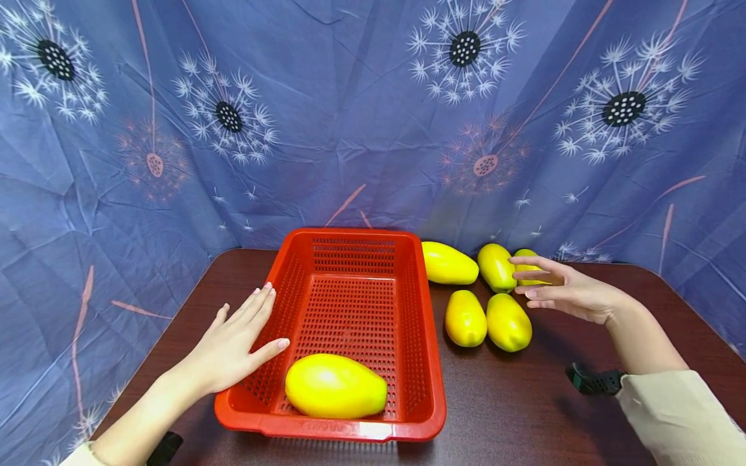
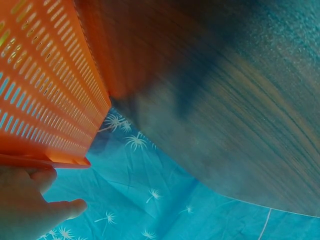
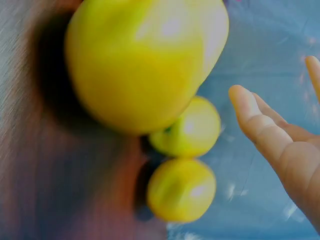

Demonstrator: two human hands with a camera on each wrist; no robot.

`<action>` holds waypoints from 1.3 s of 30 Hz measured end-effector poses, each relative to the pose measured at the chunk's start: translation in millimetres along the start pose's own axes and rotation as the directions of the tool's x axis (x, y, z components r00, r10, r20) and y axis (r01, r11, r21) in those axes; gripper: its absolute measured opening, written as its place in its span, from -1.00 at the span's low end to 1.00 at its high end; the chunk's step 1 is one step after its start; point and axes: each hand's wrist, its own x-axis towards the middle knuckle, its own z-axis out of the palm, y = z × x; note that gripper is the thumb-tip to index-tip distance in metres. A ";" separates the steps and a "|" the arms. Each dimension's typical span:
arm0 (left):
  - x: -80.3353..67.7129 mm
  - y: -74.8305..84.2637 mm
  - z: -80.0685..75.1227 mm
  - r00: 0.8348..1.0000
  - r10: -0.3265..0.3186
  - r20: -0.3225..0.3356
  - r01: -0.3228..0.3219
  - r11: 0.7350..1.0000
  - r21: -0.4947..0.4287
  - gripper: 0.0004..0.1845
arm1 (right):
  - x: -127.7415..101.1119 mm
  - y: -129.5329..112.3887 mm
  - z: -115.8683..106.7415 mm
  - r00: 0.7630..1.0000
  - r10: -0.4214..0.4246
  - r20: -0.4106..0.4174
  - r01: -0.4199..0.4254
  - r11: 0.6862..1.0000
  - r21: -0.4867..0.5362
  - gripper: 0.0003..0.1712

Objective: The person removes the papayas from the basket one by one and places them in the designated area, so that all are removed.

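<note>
A red plastic basket (image 1: 434, 388) with slotted walls stands on the table, and one yellow papaya (image 1: 335, 386) lies in its near end. My left hand (image 1: 233, 346) rests on the basket's left rim with its fingers extended; in the left wrist view its fingertips (image 2: 44, 178) lie at the orange-looking rim. Right of the basket sit several more yellow papayas (image 1: 509, 322). Over the right side of this group my right hand (image 1: 574, 291) hovers, fingers spread and slightly bent, holding nothing. The right wrist view shows a large papaya (image 3: 145, 60) close up, with the fingers (image 3: 270, 135) apart from it.
The dark brown table (image 1: 559, 414) has rounded far corners. Behind it hangs a blue cloth (image 1: 361, 116) printed with dandelions. One long papaya (image 1: 449, 263) lies right beside the basket's right wall. A dark strap (image 1: 594, 380) is at the right wrist.
</note>
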 end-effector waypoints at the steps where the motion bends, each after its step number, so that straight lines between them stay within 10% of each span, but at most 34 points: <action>1: 0.1 -0.5 0.2 1.000 -0.002 0.002 0.002 1.000 -0.001 -0.12 | 3.4 -4.4 2.6 1.000 0.003 -0.002 -0.003 1.000 -0.010 -0.34; 39: 0.4 1.1 0.6 1.000 0.004 -0.016 -0.004 1.000 0.017 -0.13 | 137.3 -74.8 108.7 0.969 0.033 0.245 -0.004 0.993 -0.118 -0.21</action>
